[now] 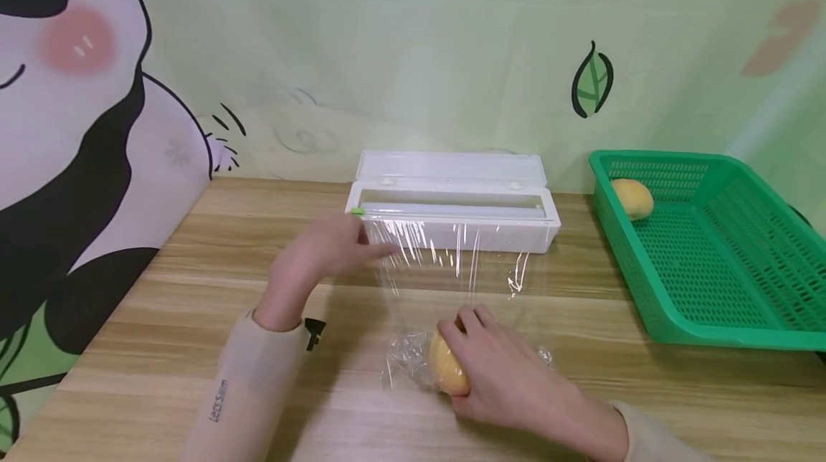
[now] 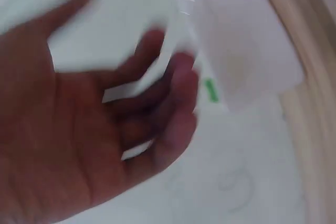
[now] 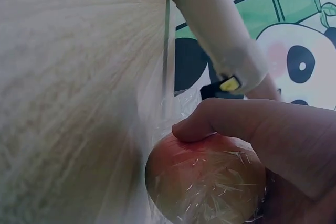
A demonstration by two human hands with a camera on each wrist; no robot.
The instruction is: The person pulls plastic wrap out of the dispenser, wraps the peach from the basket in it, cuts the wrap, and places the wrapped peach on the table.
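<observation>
My right hand (image 1: pixel 500 369) grips a yellow-red peach (image 1: pixel 445 365) low over the table, with its thumb (image 3: pixel 197 121) against the fruit in the right wrist view. Clear cling film (image 1: pixel 464 275) covers the peach and runs back, stretched, to a white cling film dispenser box (image 1: pixel 452 187) with its lid raised. A roll shows inside the box. My left hand (image 1: pixel 329 243) hovers at the box's left end, near the small green slide cutter (image 1: pixel 357 211). Its fingers, blurred in the left wrist view, are loosely bent and hold nothing.
A green plastic basket (image 1: pixel 665 329) stands on the right with another peach (image 1: pixel 632 199) in its far left corner. The wooden table (image 1: pixel 213 290) meets a printed panda backdrop (image 1: pixel 452 53) behind the box. Crumpled film (image 1: pixel 406 358) lies beside the held peach.
</observation>
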